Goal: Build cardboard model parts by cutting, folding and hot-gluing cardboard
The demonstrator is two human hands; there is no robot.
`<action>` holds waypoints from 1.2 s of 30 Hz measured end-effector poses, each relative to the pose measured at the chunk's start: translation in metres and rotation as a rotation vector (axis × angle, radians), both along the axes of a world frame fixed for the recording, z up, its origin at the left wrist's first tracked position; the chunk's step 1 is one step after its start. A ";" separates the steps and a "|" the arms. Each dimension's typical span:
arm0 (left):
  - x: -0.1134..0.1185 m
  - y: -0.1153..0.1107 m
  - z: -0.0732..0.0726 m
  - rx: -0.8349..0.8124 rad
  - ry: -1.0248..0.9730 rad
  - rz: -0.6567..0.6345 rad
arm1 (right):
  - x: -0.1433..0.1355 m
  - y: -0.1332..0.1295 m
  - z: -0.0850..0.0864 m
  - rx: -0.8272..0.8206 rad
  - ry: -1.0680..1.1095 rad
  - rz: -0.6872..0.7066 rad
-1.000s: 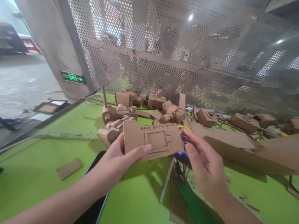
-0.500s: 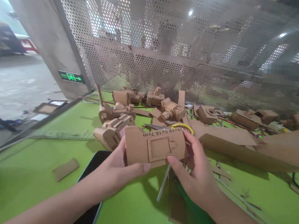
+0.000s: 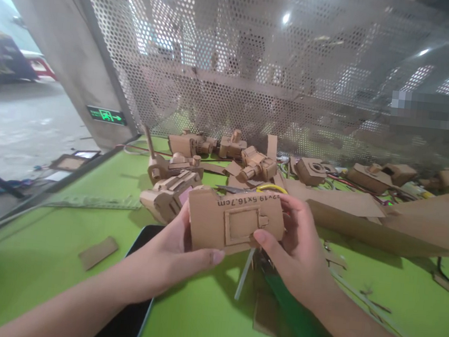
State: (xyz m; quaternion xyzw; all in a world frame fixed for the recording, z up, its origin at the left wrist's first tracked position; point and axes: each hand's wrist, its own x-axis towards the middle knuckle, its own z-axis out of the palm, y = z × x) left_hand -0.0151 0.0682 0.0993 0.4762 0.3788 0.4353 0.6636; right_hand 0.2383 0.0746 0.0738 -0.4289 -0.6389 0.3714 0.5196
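Between both hands I hold a curved cardboard model piece [image 3: 207, 222] above the green table. A raised rectangular frame with a small tab sits on its face, and printed text runs along its upper edge. My left hand [image 3: 178, 257] grips the left end, thumb along the lower edge. My right hand [image 3: 300, 244] grips the right end, its thumb pressing near the frame's lower right corner. The fingers behind the piece are partly hidden. Scissors with yellow handles [image 3: 272, 187] lie just behind it. Below it are a glue stick [image 3: 244, 276] and a green tool [image 3: 297, 316], partly covered by my right hand.
Several cardboard models [image 3: 170, 192] stand along the back, near a perforated metal screen [image 3: 224, 91]. Large cardboard sheets [image 3: 426, 222] lie at right. A dark tray-like object [image 3: 125, 312] is under my left forearm, with a cardboard scrap [image 3: 98, 253] to its left.
The cardboard piece has shifted slightly right and turned a little, its right end lower. My right hand has moved slightly right with it, and both hands keep their hold.
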 end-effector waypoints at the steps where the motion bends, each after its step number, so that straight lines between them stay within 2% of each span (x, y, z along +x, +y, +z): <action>1: 0.000 0.000 0.001 0.002 -0.005 -0.012 | 0.000 0.000 0.001 -0.011 0.000 -0.003; 7: 0.010 -0.001 0.004 -0.007 0.058 0.052 | -0.003 -0.006 0.005 -0.005 -0.043 0.000; 12: 0.004 -0.003 0.003 0.001 0.054 0.052 | -0.002 -0.006 0.004 -0.012 -0.036 -0.008; 17: -0.005 -0.004 0.004 -0.019 0.024 -0.011 | 0.003 -0.003 0.005 -0.023 -0.030 0.035; 23: 0.003 -0.003 0.012 -0.012 0.033 0.026 | 0.002 -0.004 0.008 -0.061 -0.034 0.052; 26: 0.005 -0.002 0.011 -0.010 0.068 0.035 | 0.001 -0.006 0.008 -0.115 -0.087 0.055; 29: -0.003 0.001 0.005 0.000 0.090 -0.014 | 0.003 -0.006 0.007 -0.154 -0.116 0.053; 31: -0.011 0.006 -0.002 0.026 0.097 -0.091 | 0.005 -0.004 0.006 -0.153 -0.112 0.043; 34: -0.021 0.012 -0.011 0.106 -0.002 -0.247 | 0.006 -0.001 0.005 -0.158 -0.016 0.072; 36: -0.020 0.012 -0.012 0.156 -0.090 -0.297 | 0.006 0.000 0.005 -0.168 0.050 0.097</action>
